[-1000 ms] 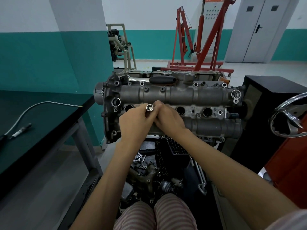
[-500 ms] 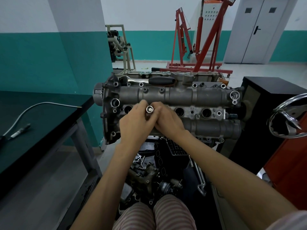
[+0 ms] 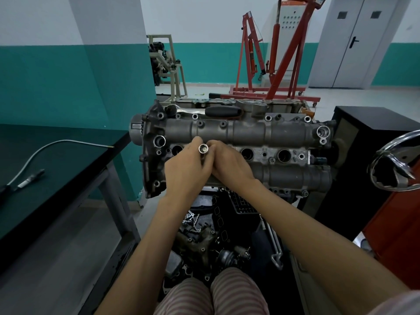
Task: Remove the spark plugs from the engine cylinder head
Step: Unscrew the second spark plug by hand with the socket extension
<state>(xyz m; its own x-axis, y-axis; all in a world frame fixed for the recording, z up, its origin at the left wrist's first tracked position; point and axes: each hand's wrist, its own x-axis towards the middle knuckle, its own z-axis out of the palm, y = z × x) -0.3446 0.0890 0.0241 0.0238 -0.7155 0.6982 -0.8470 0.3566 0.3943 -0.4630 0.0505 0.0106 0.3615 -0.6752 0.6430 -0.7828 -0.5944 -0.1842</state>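
**Clerk:** Item one?

**Checker:** Cylinder head (image 3: 238, 142), grey metal, lay across the middle of the view, on its side. A row of round plug holes ran along its centre; one showed left of the hands, two (image 3: 247, 153) to their right.

**Clerk:** The hands?

**Checker:** Left hand (image 3: 186, 171) and right hand (image 3: 231, 167) were pressed together over the second hole. Left fingers were curled round a shiny socket tube (image 3: 203, 149), its open end facing the camera. Right fingers were curled against the tube from the other side; how far they gripped it, I could not tell.

**Clerk:** Any plug seen?

**Checker:** Nothing could be made out inside the tube or the holes. One spark plug (image 3: 29, 178) lay on the dark table (image 3: 68, 169) at the left, beside a grey cable (image 3: 41, 153).

**Clerk:** Other stock?

**Checker:** Red hoist (image 3: 272, 64) behind; loose engine parts (image 3: 204, 242) on the floor below the head; black cabinet (image 3: 368, 142) to the right.
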